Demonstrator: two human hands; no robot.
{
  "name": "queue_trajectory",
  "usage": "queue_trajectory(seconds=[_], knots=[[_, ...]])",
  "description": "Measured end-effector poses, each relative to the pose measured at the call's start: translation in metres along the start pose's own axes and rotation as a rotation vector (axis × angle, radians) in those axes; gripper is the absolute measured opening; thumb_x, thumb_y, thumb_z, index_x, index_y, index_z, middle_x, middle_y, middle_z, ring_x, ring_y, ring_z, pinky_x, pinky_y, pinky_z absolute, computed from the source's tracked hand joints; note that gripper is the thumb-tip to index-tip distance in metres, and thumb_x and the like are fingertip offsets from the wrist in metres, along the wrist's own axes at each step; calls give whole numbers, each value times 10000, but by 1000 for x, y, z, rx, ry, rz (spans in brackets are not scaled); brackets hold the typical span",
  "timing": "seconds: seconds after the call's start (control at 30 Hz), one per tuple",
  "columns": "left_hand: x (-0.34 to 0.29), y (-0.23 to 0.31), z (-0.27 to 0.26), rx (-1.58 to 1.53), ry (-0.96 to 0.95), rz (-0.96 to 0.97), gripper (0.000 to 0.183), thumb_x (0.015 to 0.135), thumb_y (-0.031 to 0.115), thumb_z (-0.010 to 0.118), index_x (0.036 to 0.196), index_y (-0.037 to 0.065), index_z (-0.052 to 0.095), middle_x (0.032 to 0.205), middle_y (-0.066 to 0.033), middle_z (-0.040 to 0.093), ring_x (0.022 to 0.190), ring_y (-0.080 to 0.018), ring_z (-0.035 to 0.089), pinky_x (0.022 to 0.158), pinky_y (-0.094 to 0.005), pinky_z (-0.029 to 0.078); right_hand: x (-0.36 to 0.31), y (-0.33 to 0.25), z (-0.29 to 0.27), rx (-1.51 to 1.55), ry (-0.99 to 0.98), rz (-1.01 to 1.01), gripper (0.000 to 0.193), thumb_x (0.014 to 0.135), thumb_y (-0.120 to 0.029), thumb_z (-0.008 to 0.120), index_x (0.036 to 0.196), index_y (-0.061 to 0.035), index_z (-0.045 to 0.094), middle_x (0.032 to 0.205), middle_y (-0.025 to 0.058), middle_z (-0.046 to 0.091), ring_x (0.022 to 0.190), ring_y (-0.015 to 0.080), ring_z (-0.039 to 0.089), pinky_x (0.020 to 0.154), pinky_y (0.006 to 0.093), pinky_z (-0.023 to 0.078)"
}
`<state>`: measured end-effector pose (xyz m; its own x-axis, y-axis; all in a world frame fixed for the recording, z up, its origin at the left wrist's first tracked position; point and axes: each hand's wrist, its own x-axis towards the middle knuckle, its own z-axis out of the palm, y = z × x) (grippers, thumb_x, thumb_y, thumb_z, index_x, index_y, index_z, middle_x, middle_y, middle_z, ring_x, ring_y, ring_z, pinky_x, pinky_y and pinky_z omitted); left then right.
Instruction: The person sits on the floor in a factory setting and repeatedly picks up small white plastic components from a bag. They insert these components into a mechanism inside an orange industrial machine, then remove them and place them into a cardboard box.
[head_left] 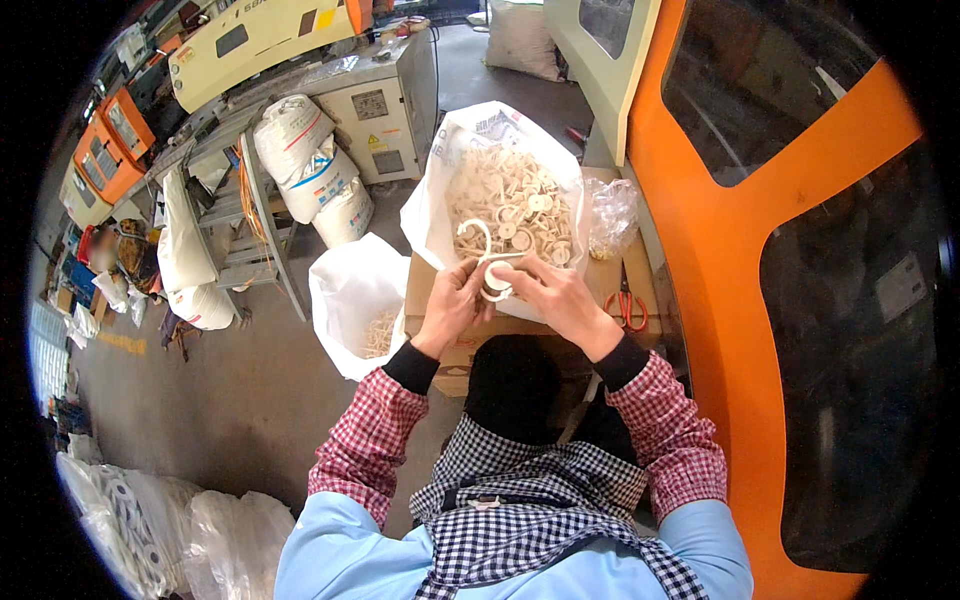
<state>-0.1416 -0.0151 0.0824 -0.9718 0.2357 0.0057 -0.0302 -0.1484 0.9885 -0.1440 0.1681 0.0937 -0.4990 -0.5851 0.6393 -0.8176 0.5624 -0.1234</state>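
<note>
Between my hands is a cream plastic moulded part (487,240) with curved, hook-like arms and a round disc. My left hand (455,303) pinches its left side, fingers closed. My right hand (562,302) grips the right side near the disc, its fingers closed too. Just beyond them a large white sack (425,215) stands open, filled with many similar cream plastic pieces (520,185). To the left of my left hand, a smaller white sack (335,290) holds thin cream plastic scraps (380,335).
Red-handled scissors (626,310) lie on cardboard (590,275) at the right, below a clear plastic bag (612,215). An orange machine (740,300) walls off the right side. Full white sacks (320,180) lean by a metal frame (250,270). Another person (135,250) is far left.
</note>
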Motion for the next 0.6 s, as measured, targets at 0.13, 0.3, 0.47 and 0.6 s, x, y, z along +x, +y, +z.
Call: queue_trajectory(seconds=[0.13,0.3,0.47,0.6], knots=[[-29,-2,-5,350,165,139,201,912,103,487,1014,-53,562,724,-53,581,501,-123,540,440,-237,412,-14,-10,5,65,-142,50,193,828,-124,538,1009,-67,572,869,88,531,715,252,598,577,344,474],[-61,-30,-24,1161,4,990,386,707,35,565,1079,-60,527,858,-128,535,655,-234,572,530,-311,467,-22,-14,40,888,-496,675,181,891,-161,504,941,7,550,804,141,566,691,236,565,606,359,457],[-62,-12,-43,1345,-72,1158,392,688,84,617,1052,-48,557,866,-120,547,646,-209,572,530,-294,477,-9,-27,70,1054,-507,352,177,909,-138,479,931,25,545,760,130,561,688,230,524,650,367,448],[-62,12,-53,1346,-285,1307,347,703,110,615,1015,-37,578,862,-108,549,651,-187,575,525,-284,482,10,-8,37,1347,-756,827,347,841,-47,552,1179,8,496,773,21,518,621,142,498,512,258,426]])
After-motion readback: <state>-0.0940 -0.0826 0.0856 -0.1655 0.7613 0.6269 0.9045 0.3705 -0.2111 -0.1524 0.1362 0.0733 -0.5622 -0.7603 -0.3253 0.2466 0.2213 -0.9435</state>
